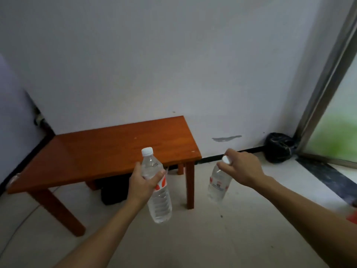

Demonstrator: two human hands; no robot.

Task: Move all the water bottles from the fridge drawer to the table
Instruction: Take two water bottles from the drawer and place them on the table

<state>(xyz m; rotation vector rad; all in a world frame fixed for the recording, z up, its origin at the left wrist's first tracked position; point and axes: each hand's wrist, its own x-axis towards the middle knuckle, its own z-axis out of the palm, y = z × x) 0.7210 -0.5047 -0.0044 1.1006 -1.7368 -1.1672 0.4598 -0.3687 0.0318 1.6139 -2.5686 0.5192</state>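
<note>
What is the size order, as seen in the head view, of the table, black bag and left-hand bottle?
1. table
2. left-hand bottle
3. black bag
The bottle is nearer the camera, so that pair is unsure.

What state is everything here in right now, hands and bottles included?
left hand, wrapped round the middle of the left bottle.
left bottle, capped, near upright, held in the air.
right hand, gripping the right bottle at its cap.
right bottle, capped, hanging tilted above the floor.
table, standing by the wall, neither bottle on it.
</note>
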